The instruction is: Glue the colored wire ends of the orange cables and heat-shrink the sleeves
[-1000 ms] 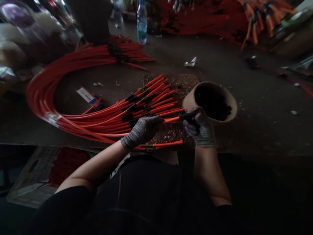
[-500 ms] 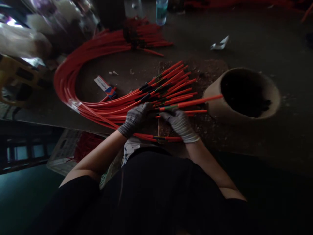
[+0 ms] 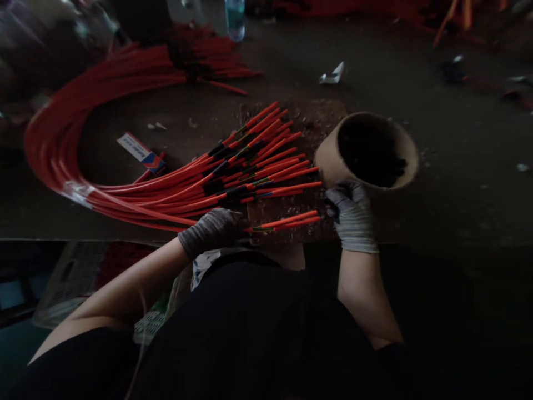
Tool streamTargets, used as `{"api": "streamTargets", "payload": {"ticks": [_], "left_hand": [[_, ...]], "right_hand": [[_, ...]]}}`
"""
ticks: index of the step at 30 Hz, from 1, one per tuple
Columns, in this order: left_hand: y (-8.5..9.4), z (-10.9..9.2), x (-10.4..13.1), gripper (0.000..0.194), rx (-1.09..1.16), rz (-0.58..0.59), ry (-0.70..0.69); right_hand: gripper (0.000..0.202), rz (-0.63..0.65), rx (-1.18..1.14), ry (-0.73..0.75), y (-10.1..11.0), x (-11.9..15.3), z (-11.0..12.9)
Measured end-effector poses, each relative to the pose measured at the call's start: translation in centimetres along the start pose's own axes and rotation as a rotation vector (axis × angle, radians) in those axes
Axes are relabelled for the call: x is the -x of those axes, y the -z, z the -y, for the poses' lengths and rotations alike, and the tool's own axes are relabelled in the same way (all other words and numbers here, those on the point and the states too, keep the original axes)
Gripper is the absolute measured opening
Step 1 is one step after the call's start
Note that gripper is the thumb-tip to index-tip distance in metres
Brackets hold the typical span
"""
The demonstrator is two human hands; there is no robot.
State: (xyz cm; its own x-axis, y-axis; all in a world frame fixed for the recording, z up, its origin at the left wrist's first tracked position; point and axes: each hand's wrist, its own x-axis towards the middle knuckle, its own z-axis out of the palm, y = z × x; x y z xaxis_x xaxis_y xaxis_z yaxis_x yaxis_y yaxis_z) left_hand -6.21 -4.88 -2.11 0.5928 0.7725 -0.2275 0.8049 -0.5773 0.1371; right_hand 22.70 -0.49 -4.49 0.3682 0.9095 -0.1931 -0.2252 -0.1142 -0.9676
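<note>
In a grey knitted glove, my left hand (image 3: 214, 226) is closed at the near side of the bundle. A couple of orange cables (image 3: 291, 221) stick out to the right beyond its fingers. Other orange cables (image 3: 191, 176) with black and green-yellow bands fan out just behind it, ends toward the right. My right hand (image 3: 353, 216), gloved too, is closed beside the front of a round tan tub (image 3: 333, 161). Its fingertips look dark, and what they hold, if anything, cannot be made out. Dark contents fill part of the tub.
A white, blue and red box (image 3: 140, 151) lies inside the cable loop. Clear tape (image 3: 78, 192) binds the loop at left. Behind are a bottle (image 3: 235, 22) and a crumpled white scrap (image 3: 333, 74). Bits litter a brown board (image 3: 270, 208). A plastic crate (image 3: 69, 278) is below the table.
My right hand has left the cables and moved right to the tub. My left hand has shifted nearer to me, onto the front cables. The view has swung right.
</note>
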Motion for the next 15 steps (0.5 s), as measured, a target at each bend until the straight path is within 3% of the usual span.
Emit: {"api": "streamTargets", "payload": {"ticks": [5,9,12,15], "left_hand": [[0.6,-3.3,-1.5,0.045,-0.079,-0.002,-0.008],[0.5,-4.3,-2.1,0.053,0.107,-0.145,-0.051],[0.7,-4.0,-2.4,0.052,0.143,-0.199,0.005],[0.6,-4.1,-2.7,0.051,0.028,-0.112,0.043]], "right_hand": [[0.032,-0.146,0.033,0.189,0.3,-0.7,-0.5],[0.028,-0.263,0.024,0.319,0.3,-0.7,-0.2],[0.029,-0.151,-0.038,0.271,-0.1,0.3,0.6],[0.027,-0.079,-0.036,0.310,-0.4,1.1,1.4]]}}
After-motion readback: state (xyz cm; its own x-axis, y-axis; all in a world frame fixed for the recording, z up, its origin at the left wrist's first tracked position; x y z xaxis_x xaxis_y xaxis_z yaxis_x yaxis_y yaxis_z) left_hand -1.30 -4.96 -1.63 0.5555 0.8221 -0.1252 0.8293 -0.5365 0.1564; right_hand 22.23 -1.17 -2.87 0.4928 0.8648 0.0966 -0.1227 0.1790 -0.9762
